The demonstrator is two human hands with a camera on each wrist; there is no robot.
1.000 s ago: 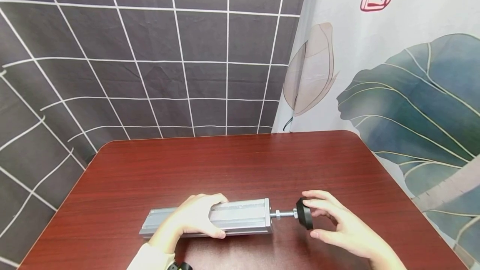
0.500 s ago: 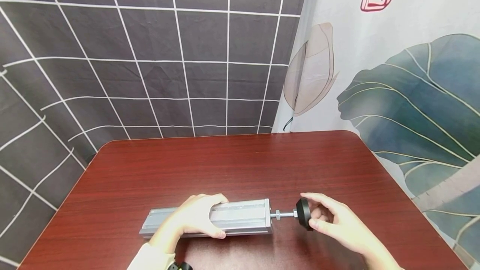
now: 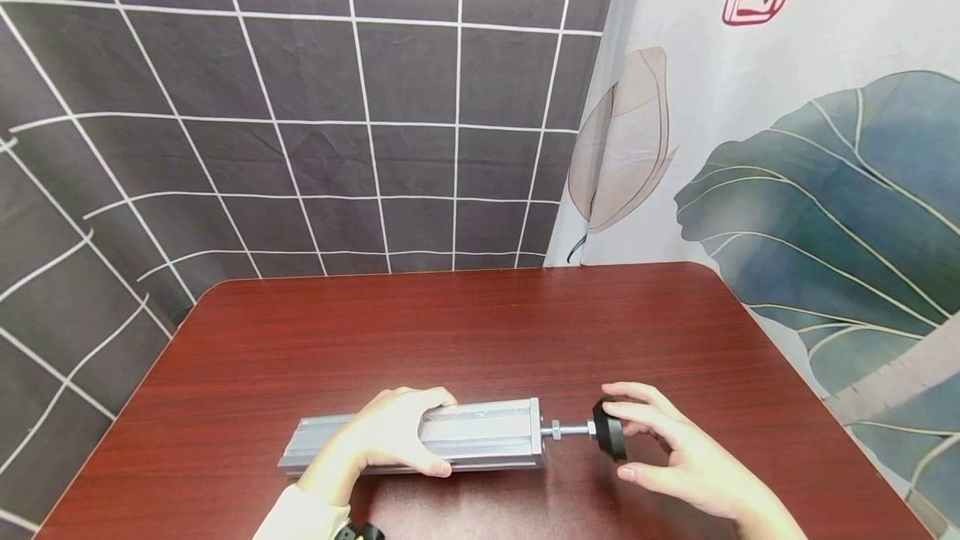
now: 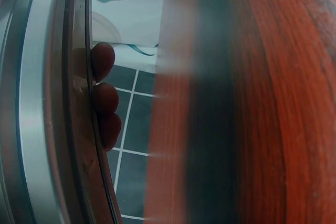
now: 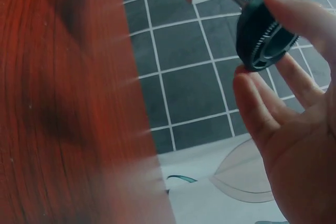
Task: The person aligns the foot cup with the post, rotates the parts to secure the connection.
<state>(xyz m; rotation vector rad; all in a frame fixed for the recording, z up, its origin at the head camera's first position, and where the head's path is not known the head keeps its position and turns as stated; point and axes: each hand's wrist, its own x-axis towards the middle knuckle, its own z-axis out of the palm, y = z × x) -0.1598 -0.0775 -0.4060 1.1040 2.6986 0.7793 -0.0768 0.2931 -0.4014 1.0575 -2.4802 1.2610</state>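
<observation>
My left hand point(image 3: 397, 432) grips a silver aluminium profile point(image 3: 487, 427) from above, thumb along its near side. In the left wrist view, several fingertips point(image 4: 105, 98) show past the profile's far edge. A threaded rod point(image 3: 572, 429) with a hex nut point(image 3: 556, 430) sticks out of the profile's right end plate. At the rod's outer end sits a black round levelling foot point(image 3: 609, 430). My right hand point(image 3: 675, 457) holds this foot by its rim, fingers at the far side and thumb at the near side. Its ribbed hollow face point(image 5: 268, 40) is toward my palm in the right wrist view.
The red-brown wooden table point(image 3: 450, 332) extends beyond both hands to its back edge. A dark grid-patterned cloth point(image 3: 300, 123) hangs behind it, and a white leaf-print curtain point(image 3: 675, 215) hangs at the right. A black wrist strap point(image 3: 358, 532) shows at my left cuff.
My right fingers curled in around the foot half a second ago and are now spread at its rim again, the hand slightly turned. The left hand and profile stay put.
</observation>
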